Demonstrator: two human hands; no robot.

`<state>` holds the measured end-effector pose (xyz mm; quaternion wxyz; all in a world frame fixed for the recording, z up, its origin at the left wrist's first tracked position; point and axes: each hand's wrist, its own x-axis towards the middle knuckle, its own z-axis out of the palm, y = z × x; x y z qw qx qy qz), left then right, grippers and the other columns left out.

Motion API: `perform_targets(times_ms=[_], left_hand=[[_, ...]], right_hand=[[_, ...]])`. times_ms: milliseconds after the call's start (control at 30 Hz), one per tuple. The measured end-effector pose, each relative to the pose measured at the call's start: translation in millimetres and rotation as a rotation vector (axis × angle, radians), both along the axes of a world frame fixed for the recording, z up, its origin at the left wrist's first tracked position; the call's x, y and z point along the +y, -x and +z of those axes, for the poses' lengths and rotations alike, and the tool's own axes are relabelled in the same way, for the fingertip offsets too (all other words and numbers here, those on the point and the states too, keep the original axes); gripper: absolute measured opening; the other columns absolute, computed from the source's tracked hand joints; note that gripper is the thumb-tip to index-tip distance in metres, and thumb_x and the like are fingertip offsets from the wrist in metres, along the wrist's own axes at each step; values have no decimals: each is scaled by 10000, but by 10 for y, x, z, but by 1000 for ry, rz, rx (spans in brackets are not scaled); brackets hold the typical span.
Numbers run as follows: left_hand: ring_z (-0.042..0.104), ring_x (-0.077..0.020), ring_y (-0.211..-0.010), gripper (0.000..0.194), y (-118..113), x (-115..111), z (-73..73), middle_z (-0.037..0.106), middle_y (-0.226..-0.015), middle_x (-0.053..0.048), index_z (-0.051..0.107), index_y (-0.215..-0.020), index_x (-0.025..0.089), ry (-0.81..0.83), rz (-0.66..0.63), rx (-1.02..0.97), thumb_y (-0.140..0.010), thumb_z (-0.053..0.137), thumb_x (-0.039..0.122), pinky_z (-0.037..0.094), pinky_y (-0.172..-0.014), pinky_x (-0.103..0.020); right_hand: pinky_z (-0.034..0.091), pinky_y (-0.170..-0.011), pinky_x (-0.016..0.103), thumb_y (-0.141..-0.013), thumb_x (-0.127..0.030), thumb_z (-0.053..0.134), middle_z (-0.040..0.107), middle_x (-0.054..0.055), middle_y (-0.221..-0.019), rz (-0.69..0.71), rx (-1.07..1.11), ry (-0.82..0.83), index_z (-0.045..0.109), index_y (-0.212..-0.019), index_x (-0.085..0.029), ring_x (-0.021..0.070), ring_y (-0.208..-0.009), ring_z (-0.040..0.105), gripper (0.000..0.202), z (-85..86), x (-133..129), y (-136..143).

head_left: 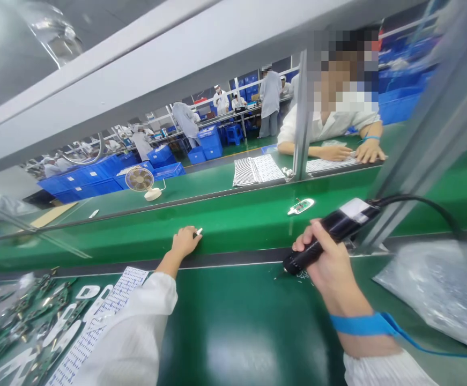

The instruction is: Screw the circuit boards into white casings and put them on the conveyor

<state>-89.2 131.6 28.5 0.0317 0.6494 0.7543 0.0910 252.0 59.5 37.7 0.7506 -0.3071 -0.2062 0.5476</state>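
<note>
My left hand point(184, 241) reaches over the near edge of the green conveyor belt point(237, 220). Its fingers are closed on a white piece point(199, 231), of which only a small end shows. In my right hand point(332, 262) is a black electric screwdriver point(340, 222), tilted with its bit down to the left. Close to the bit, several tiny screws point(303, 275) lie on the green worktable point(233, 321). A white housing with a circuit board in it point(301, 206) rests on the belt beyond the screwdriver. A blue wrist strap point(360, 324) circles my right wrist.
Circuit boards point(24, 316), white plastic parts point(62, 324) and a printed label sheet point(92, 332) cover the left of the worktable. A plastic bag point(438, 289) lies right. A metal post point(414, 128) rises beside the screwdriver cord. Across the belt are a fan point(140, 179) and a co-worker point(338, 128).
</note>
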Motion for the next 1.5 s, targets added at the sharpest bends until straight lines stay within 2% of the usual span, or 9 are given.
perform_targets(times_ms=[133, 267, 433, 500, 600, 733, 867, 1033, 1500], left_hand=[[690, -303, -904, 166, -64, 40, 134, 737, -920, -86, 662, -910, 217, 29, -32, -19, -819, 718, 344, 500, -803, -366], [678, -244, -846, 341, -320, -133, 209, 708, -978, -56, 588, -1105, 225, -91, -53, -170, -848, 679, 430, 492, -743, -316], [670, -191, -732, 378, -1002, -864, -228, 664, -832, -6, 560, -1085, 211, -274, -37, -814, -861, 639, 504, 508, -694, -297], [656, -188, -711, 294, -1255, -1118, -440, 663, -810, -7, 580, -975, 215, -258, -7, -865, -871, 635, 484, 492, -668, -296], [632, -216, -741, 207, -1455, -1301, -595, 664, -775, -19, 584, -810, 221, -246, -13, -681, -897, 619, 406, 450, -680, -326], [603, -244, -786, 218, -1474, -1319, -575, 667, -758, -29, 572, -722, 214, -249, -127, -405, -919, 607, 299, 399, -726, -369], [605, -245, -906, 121, -1463, -1320, -548, 689, -930, -40, 628, -895, 214, -254, -287, -446, -914, 666, 327, 403, -786, -382], [588, -244, -982, 242, -1448, -1334, -566, 669, -981, -33, 624, -977, 217, -191, -474, -516, -829, 784, 321, 416, -823, -376], [578, -244, -961, 203, -1456, -1321, -560, 650, -969, -44, 647, -960, 216, -121, -506, -517, -868, 746, 367, 442, -833, -383]], right_hand=[[453, -455, 255, -635, -570, 867, 532, -69, -546, -15, 23, -33, 566, -866, -218, 128, -447, 511, 518, 2, -2, -30], [481, -500, 275, -742, -611, 780, 549, -66, -573, -6, -42, -102, 578, -919, -225, 136, -476, 547, 470, -8, -5, -91], [530, -595, 302, -713, -459, 846, 619, -41, -640, -21, -152, -151, 598, -974, -226, 157, -574, 616, 429, 94, -58, -98], [506, -553, 284, -687, -418, 864, 595, -50, -601, -7, -197, -160, 601, -950, -221, 148, -535, 590, 421, 156, -91, -57], [464, -502, 270, -687, -363, 861, 560, -61, -554, 37, -293, -198, 605, -921, -219, 137, -477, 548, 376, 221, -143, 57], [449, -499, 284, -752, -334, 818, 555, -56, -539, 91, -442, -242, 617, -914, -216, 143, -461, 540, 284, 222, -225, 269], [474, -525, 292, -784, -327, 808, 571, -48, -566, 133, -534, -241, 631, -921, -216, 141, -482, 551, 249, 178, -319, 440], [486, -506, 295, -775, -327, 818, 569, -45, -572, 102, -586, -221, 632, -914, -220, 150, -484, 560, 255, 148, -366, 504], [477, -518, 295, -769, -324, 821, 551, -52, -553, 83, -613, -209, 615, -880, -220, 148, -480, 553, 256, 120, -326, 523]])
